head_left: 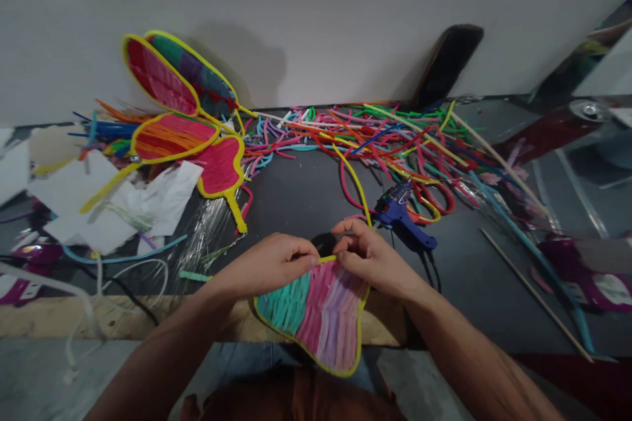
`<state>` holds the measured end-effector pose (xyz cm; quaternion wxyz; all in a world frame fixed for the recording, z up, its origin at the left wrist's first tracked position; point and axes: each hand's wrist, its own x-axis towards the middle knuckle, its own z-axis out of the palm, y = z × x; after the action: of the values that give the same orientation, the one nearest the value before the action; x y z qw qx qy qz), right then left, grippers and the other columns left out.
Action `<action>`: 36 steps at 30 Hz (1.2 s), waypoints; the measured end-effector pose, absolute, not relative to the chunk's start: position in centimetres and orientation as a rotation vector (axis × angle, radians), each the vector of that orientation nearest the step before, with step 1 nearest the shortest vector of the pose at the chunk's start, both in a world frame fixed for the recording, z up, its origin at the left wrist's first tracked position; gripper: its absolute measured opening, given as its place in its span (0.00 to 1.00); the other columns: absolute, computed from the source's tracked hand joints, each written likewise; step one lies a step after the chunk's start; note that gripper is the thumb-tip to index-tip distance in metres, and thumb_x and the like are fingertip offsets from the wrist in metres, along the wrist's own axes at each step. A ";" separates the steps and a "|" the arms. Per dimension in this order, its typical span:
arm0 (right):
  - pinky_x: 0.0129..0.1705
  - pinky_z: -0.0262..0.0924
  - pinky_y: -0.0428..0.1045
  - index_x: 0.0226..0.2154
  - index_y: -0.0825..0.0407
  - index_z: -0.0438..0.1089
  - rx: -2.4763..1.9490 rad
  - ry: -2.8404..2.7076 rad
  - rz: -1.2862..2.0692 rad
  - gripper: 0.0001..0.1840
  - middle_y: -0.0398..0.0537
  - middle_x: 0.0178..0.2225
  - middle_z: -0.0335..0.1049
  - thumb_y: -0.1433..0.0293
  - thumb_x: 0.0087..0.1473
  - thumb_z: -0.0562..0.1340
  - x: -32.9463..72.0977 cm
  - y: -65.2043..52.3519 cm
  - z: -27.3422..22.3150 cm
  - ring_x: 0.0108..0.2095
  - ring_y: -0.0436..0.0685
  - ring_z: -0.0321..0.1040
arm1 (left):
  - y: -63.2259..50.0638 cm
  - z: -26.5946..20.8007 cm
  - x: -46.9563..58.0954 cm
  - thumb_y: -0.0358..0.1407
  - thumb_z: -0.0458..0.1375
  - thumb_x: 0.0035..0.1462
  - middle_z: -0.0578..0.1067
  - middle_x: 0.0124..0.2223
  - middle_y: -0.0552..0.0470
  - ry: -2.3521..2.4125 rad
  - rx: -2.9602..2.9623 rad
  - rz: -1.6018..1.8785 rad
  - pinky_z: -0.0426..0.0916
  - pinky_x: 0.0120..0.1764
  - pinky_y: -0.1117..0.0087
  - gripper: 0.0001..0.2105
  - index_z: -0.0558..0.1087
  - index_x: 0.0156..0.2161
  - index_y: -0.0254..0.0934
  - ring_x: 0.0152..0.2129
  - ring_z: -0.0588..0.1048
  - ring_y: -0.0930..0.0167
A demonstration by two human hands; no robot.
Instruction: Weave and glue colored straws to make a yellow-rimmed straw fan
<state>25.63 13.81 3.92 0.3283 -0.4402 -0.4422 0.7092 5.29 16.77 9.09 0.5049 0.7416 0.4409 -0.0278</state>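
A wing-shaped panel of teal, pink and lilac strips, edged in yellow pipe cleaner, hangs over the table's front edge. My left hand is closed on its upper rim, thumb and fingertips pinching the border. Close beside it, my right hand pinches the yellow pipe cleaner at the same rim. The loose length of that pipe cleaner curves up and away from my right hand toward the back of the table. Fingers cover part of the panel's top edge.
Several finished yellow-edged wings stand and lie at left, near white paper. Loose pipe cleaners heap along the wall. Right of my hands lie a blue glue gun and scissors. A phone leans behind; a can stands right.
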 end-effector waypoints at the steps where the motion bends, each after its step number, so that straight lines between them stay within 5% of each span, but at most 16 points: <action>1: 0.23 0.49 0.43 0.42 0.49 0.58 -1.155 -1.150 1.855 0.19 0.34 0.25 0.62 0.70 0.45 0.61 25.6 13.8 3.9 0.21 0.45 0.54 | 16.8 9.0 5.0 0.38 0.49 0.59 0.76 0.32 0.54 1.067 1.768 -0.062 0.59 0.31 0.75 0.14 0.76 0.38 0.34 0.29 0.70 0.73; 30: 0.22 0.49 0.42 0.42 0.49 0.58 -1.235 -1.197 1.785 0.20 0.34 0.25 0.63 0.68 0.46 0.62 25.5 13.9 3.3 0.20 0.45 0.55 | 17.4 6.8 3.7 0.38 0.56 0.52 0.68 0.26 0.59 1.039 1.363 0.005 0.56 0.26 0.77 0.09 0.69 0.37 0.35 0.21 0.64 0.77; 33: 0.25 0.56 0.44 0.45 0.50 0.59 -1.268 -1.394 1.635 0.16 0.38 0.27 0.66 0.65 0.53 0.59 26.0 14.0 3.7 0.23 0.47 0.62 | 17.5 6.4 3.7 0.39 0.56 0.51 0.69 0.26 0.58 1.047 1.358 0.031 0.56 0.26 0.76 0.10 0.70 0.35 0.33 0.22 0.64 0.76; 36: 0.38 0.64 0.49 0.47 0.50 0.62 -1.405 -1.654 1.146 0.15 0.48 0.37 0.72 0.63 0.58 0.57 27.8 14.0 4.7 0.35 0.53 0.70 | 17.6 5.8 3.6 0.40 0.57 0.50 0.66 0.24 0.58 1.081 1.376 0.075 0.55 0.24 0.76 0.11 0.70 0.34 0.33 0.21 0.62 0.77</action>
<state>27.77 14.05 4.68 0.3373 -0.5390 -0.6344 0.4395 3.56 17.59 5.81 0.6402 0.6035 0.4741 0.0329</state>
